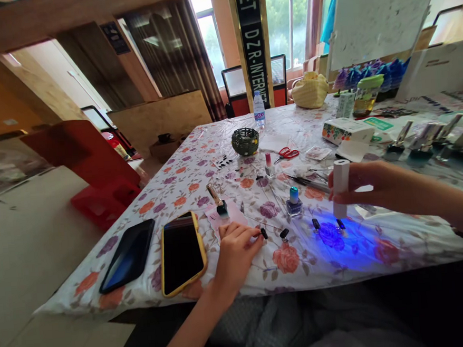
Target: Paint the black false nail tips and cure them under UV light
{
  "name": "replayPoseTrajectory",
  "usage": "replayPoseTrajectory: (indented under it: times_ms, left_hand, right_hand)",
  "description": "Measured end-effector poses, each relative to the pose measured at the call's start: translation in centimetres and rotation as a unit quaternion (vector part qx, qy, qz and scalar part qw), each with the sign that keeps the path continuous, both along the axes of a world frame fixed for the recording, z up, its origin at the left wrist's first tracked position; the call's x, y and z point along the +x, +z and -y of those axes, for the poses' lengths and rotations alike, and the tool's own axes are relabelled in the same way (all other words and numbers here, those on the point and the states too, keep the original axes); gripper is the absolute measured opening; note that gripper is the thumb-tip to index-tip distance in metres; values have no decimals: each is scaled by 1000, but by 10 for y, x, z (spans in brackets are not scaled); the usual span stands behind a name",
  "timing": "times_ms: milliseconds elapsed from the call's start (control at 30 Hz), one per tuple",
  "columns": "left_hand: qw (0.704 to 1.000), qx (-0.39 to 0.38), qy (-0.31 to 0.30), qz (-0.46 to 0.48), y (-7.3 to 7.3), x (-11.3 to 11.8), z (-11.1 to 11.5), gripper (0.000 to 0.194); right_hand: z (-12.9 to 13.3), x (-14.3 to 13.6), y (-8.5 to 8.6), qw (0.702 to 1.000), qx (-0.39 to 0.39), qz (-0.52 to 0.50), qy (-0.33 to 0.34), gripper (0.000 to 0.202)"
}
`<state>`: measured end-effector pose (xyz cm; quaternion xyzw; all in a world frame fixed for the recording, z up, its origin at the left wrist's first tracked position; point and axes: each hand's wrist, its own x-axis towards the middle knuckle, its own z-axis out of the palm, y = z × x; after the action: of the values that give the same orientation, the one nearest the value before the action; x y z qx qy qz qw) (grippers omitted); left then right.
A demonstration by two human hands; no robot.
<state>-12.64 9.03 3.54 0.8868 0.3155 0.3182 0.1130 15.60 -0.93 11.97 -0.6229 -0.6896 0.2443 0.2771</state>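
My right hand [369,185] grips a white tube-shaped lamp [341,186], held upright and casting a blue-violet glow [333,235] on the floral tablecloth [199,160]. Two small black nail tips [316,223] lie at the edge of that glow. My left hand [235,255] rests on the cloth and pinches another small black nail tip [264,233]. One more black tip [284,234] lies just right of it. A blue nail polish bottle [294,203] stands between my hands.
Two phones, one dark [128,254] and one in a yellow case [181,252], lie at the left. An open dark polish bottle [221,207], red scissors [288,152], a green woven bowl [245,141], a water bottle [259,109] and several boxes sit farther back.
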Motion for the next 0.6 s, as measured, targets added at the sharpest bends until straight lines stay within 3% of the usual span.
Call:
replayPoseTrajectory:
  times_ms: [600]
  left_hand:
    - [1000, -10, 9, -21, -2, 0, -1, 11]
  right_hand:
    - [8, -8, 5, 1000, 15, -22, -15, 22]
